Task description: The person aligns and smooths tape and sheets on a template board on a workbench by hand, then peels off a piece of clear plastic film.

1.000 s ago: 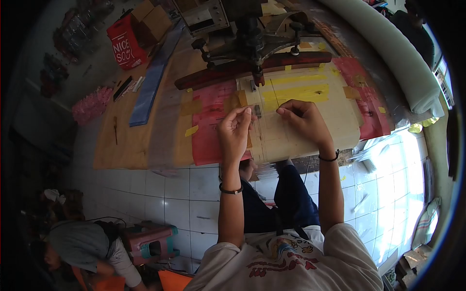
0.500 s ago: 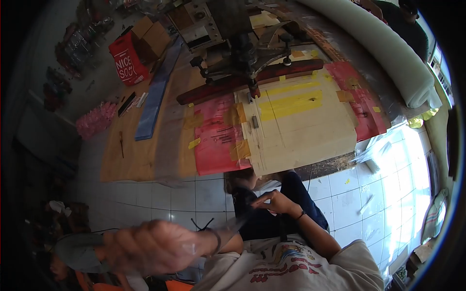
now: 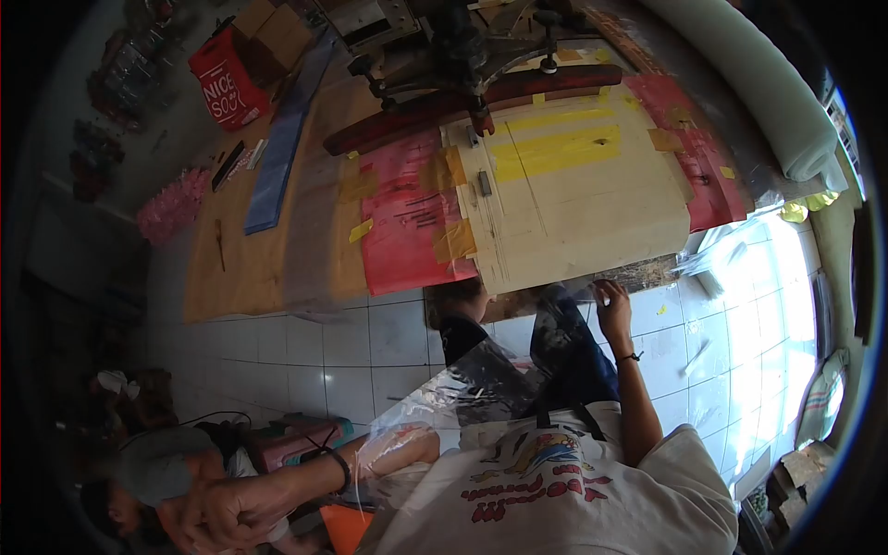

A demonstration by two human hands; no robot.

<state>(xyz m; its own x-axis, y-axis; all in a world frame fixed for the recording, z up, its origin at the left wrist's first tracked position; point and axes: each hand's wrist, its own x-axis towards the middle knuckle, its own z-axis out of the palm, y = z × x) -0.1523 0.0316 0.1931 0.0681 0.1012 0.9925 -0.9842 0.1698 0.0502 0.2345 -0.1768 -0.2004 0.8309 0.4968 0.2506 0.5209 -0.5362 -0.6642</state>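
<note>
A clear plastic sheet stretches slantwise over my lap, shiny and creased, from my left forearm up toward my right hand. My right hand, fingers bent and pinched, is at the sheet's upper end beside my knee, just below the table edge. At the lower left, my left hand is closed with curled fingers; what lies inside it is hidden. The sheet's lower end crosses near my left wrist.
Ahead stands a table with a cream board, red taped panels and a dark-red press bar on a metal frame. A foam roll lies right. Another person is close by my left hand.
My right hand has moved up and right, away from my lap. My left hand has moved down and left. The plastic sheet between them is now spread wider.
</note>
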